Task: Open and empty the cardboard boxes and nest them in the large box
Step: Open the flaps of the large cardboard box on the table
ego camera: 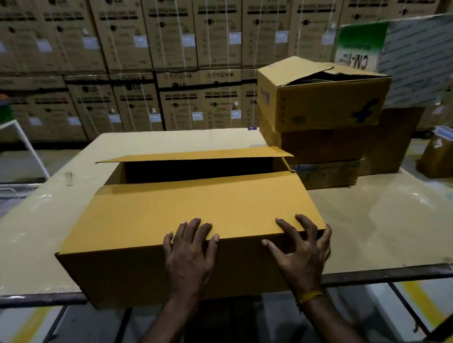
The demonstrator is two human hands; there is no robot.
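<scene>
A large cardboard box lies on the table right in front of me, overhanging the near edge. Its near top flap is folded down flat and its far flap is half raised, leaving a dark gap between them. My left hand rests on the box's near top edge, fingers spread over the flap. My right hand sits on the box's near right corner, fingers spread and bent over the edge. To the right stands a stack of smaller boxes; the top one has loosely opened flaps.
A wall of stacked LG cartons fills the background. A white and green box stands behind the stack. More cartons sit on the floor at right. A white metal frame and a wire grid are at left.
</scene>
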